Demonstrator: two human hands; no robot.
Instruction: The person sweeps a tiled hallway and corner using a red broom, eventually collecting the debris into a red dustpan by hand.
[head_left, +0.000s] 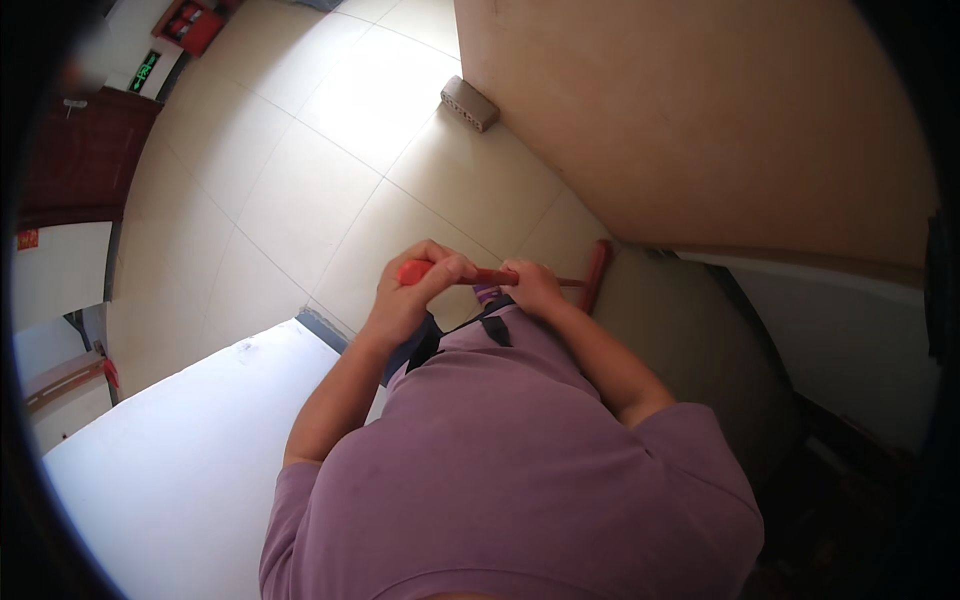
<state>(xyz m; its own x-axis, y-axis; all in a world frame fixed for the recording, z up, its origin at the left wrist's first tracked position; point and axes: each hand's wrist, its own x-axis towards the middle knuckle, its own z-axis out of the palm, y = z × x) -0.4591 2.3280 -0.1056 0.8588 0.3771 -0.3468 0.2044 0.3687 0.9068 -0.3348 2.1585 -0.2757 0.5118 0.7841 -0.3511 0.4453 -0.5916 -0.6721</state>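
Observation:
My left hand (420, 289) is wrapped around the upper end of a red handle (487, 277), whose rounded tip shows beside my thumb. Farther along the same handle, my right hand (532, 287) grips it near my waist. Past the right hand a thin shaft runs to a long red head (595, 276), which lies low near the floor beside the wooden door's corner. The tool looks like a broom or floor mop; which one I cannot tell. My right forearm hides part of the head.
A perforated brick (470, 103) rests on the tiled floor (315, 202) against the large wooden door (697, 127). A white wall (195, 420) juts in at the lower left. Across the floor is a dark red door (82, 161). White wall lies right, with a dark base strip.

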